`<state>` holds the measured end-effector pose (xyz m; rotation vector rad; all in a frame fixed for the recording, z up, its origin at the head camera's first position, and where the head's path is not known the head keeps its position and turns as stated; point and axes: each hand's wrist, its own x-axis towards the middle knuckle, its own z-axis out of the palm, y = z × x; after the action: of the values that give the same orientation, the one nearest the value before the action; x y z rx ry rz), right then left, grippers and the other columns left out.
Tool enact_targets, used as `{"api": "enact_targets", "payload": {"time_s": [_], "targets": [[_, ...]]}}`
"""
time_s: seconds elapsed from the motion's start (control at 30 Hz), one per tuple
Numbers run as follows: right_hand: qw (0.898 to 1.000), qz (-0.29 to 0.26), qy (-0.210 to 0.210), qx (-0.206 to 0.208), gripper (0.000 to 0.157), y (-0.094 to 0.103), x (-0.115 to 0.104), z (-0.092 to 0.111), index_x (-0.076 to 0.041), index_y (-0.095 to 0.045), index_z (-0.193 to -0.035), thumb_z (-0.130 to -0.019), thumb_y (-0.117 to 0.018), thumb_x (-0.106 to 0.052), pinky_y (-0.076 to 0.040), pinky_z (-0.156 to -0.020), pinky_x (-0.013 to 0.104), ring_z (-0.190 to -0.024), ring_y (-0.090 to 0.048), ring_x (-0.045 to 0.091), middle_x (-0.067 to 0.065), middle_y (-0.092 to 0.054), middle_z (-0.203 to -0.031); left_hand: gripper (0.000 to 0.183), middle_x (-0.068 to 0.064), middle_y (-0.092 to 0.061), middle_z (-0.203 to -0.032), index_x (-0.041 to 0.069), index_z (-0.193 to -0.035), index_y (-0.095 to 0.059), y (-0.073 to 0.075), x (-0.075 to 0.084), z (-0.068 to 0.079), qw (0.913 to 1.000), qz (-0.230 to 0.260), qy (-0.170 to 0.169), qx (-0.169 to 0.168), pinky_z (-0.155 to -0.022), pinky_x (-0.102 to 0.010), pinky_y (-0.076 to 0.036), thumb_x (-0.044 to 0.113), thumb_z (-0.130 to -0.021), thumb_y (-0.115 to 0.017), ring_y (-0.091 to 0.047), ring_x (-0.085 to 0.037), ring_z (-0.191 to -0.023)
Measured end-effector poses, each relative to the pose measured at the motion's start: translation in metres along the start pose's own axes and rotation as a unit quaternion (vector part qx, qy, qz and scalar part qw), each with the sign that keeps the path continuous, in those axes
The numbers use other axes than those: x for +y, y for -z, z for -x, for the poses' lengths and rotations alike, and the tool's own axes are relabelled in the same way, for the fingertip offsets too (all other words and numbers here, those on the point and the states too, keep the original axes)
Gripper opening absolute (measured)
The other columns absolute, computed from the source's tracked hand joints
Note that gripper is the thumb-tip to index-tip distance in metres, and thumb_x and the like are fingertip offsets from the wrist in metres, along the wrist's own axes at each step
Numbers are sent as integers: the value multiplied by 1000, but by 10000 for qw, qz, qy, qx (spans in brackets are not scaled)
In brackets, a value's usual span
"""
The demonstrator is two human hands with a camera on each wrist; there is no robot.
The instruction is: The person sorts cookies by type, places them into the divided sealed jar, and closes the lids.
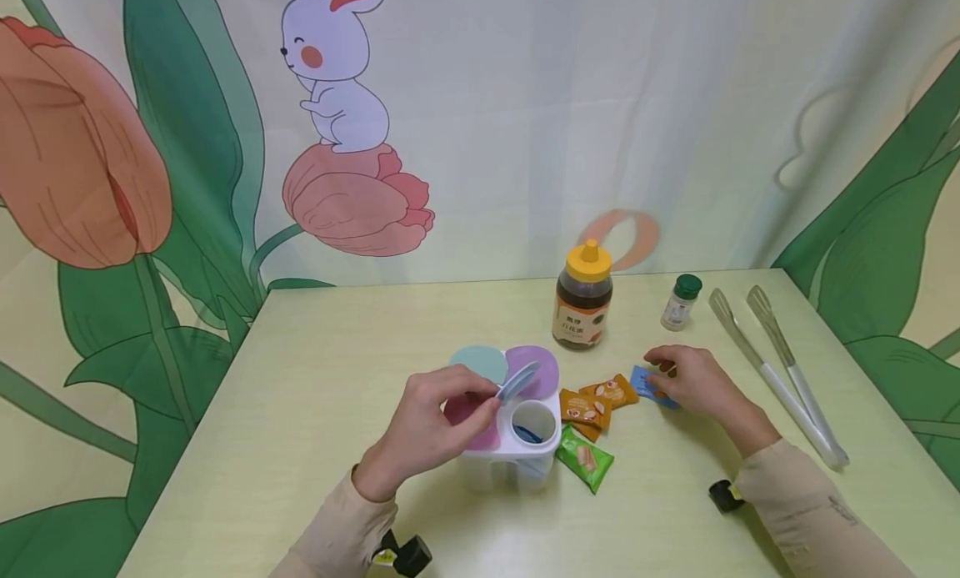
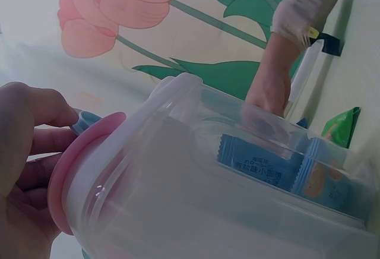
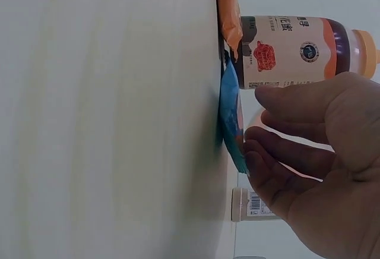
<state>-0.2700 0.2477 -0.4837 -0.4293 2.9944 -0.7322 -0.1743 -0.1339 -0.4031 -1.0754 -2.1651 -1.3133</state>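
My left hand (image 1: 442, 411) pinches a light blue lid (image 1: 519, 381), tilted up over a clear storage box with a white rim (image 1: 553, 440). That box's round opening by the lid is uncovered, and blue snack packets (image 2: 261, 165) show through its wall. Teal (image 1: 480, 363), purple (image 1: 531, 363) and pink lids (image 2: 89, 164) cover the other compartments. On the table, a blue snack packet (image 1: 651, 386) lies under the fingers of my right hand (image 1: 693, 382). In the right wrist view, these fingertips are right at the packet's edge, with the thumb spread apart.
Several orange snack packets (image 1: 585, 407) and a green packet (image 1: 587, 459) lie right of the box. Behind stand a honey bottle (image 1: 582, 303) with a yellow cap and a green-capped small jar (image 1: 681, 303). Two metal tongs-like utensils with white handles (image 1: 806, 411) lie at the right.
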Motion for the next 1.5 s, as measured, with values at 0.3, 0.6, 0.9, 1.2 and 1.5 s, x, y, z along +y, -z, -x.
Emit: {"api": "enact_targets", "payload": {"time_s": [0.3, 0.6, 0.9, 1.2, 1.5], "targets": [[9999, 94, 12, -84, 33, -2, 5, -3, 1, -66, -116, -87, -71, -14, -54, -78, 44, -89, -64, 25, 15, -70, -105, 9, 1, -71, -83, 10, -91, -74, 0, 0, 0, 10000, -4, 21, -24, -60, -20, -53, 5, -83, -73, -62, -6, -74], [9990, 55, -45, -437, 32, -2, 5, -2, 0, -67, -114, -86, -73, -14, -54, -74, 39, -83, -62, 19, 10, -70, -97, 9, 1, -71, -84, 10, -91, -74, 0, -1, 0, 10000, -1, 56, -34, -60, -21, -54, 5, -83, -72, -62, -7, -73], [9981, -16, -94, -601, 31, -1, 4, -2, 2, -65, -115, -86, -71, -8, -50, -67, 32, -77, -58, 17, 6, -66, -88, 9, 1, -71, -84, 10, -91, -74, 0, -1, 0, 10000, -17, 60, -14, -59, -21, -53, 6, -84, -73, -62, -6, -73], [9975, -61, -173, -681, 19, -3, 4, -4, 2, -70, -107, -91, -63, -4, -48, -65, 29, -74, -56, 15, 4, -67, -85, 8, 1, -71, -84, 10, -91, -74, 0, 0, 0, 10000, -13, 49, -11, -59, -21, -53, 6, -84, -73, -62, -6, -73], [9982, -55, -190, -566, 18, -4, 4, -3, 1, -67, -107, -93, -59, -3, -46, -63, 30, -71, -54, 16, 6, -66, -86, 8, 1, -71, -84, 9, -91, -74, 0, 0, 0, 10000, 12, 52, -32, -58, -21, -53, 6, -84, -73, -62, -6, -73]]}}
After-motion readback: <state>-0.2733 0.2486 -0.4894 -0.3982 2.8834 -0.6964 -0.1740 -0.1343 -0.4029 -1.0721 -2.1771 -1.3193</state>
